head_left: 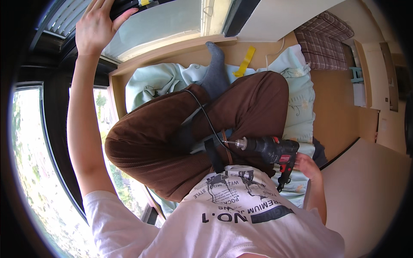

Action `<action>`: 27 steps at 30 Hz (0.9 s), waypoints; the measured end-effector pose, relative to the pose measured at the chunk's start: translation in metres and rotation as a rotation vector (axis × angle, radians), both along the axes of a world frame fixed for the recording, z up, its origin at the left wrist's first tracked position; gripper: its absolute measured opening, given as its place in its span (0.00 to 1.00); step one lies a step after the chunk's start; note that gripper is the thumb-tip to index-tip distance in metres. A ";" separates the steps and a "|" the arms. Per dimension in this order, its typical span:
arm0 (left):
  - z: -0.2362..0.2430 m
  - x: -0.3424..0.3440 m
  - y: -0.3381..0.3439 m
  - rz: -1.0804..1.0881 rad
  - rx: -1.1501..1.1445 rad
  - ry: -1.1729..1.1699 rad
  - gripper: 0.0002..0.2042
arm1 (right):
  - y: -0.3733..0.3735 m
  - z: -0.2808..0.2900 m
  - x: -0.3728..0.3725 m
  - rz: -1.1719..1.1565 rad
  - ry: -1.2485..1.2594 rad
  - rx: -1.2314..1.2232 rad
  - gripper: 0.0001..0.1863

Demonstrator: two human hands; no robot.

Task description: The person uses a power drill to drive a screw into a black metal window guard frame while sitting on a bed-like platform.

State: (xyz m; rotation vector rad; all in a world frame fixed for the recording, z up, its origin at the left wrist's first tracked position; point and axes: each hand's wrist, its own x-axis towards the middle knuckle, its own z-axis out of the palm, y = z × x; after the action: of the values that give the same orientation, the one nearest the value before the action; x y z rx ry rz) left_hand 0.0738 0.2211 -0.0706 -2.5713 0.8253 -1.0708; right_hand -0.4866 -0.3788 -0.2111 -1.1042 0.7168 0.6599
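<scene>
Raised at the upper left, my left hand (95, 28) grips a black bar (124, 7) with a bit of yellow on it. Its thumb lies along the bar's lower side, and the fingertips run out at the top edge. My right hand (306, 166) is closed round the handle of a black and red power drill (277, 150), which rests over my lap. A thin bit (229, 142) sits in the drill's metal chuck and points left. A black cable (202, 107) loops across my brown trousers. A black strap-like piece (214, 155) lies in my lap.
I sit cross-legged on a pale green patterned cloth (297, 107) over a wooden ledge. Windows (30, 150) with dark frames stand close on the left. A yellow strip (245, 62) lies past my foot. A plaid cushion (322, 43) is at the upper right, a beige panel (365, 193) at the lower right.
</scene>
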 end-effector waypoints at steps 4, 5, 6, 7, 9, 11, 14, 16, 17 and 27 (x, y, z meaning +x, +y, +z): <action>0.005 -0.006 -0.016 -0.032 -0.037 0.006 0.31 | 0.031 -0.017 0.006 -0.099 -0.027 0.250 0.41; 0.008 -0.005 -0.019 -0.042 -0.040 0.012 0.32 | 0.032 -0.026 0.006 -0.138 -0.007 0.346 0.41; 0.010 -0.006 -0.022 -0.034 -0.037 0.024 0.32 | 0.038 -0.031 0.008 -0.140 0.020 0.454 0.39; 0.011 -0.007 -0.024 -0.026 -0.037 0.040 0.33 | 0.041 -0.037 0.010 -0.041 -0.021 0.484 0.37; 0.010 -0.009 -0.024 -0.007 -0.051 0.042 0.34 | 0.041 -0.042 0.008 0.023 -0.006 0.492 0.36; 0.011 -0.010 -0.023 0.002 -0.048 0.052 0.34 | 0.043 -0.038 0.006 0.017 -0.027 0.445 0.35; 0.009 -0.008 -0.020 -0.098 -0.053 -0.084 0.34 | 0.058 -0.007 0.017 0.016 -0.080 0.342 0.33; 0.008 -0.009 -0.020 -0.068 -0.043 -0.073 0.34 | 0.068 0.020 0.025 0.014 -0.123 0.265 0.32; 0.008 -0.009 -0.020 -0.056 -0.037 -0.071 0.34 | 0.071 0.030 0.031 0.027 -0.160 0.258 0.32; 0.010 -0.008 -0.026 -0.069 -0.055 -0.036 0.34 | 0.133 0.137 0.114 0.119 -0.624 -0.056 0.34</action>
State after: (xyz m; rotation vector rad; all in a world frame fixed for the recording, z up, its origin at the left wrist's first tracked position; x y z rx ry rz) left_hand 0.0661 0.1948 -0.0602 -2.5780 0.8932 -1.1715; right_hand -0.3728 -0.2455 -0.0741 -1.3217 0.1336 0.3590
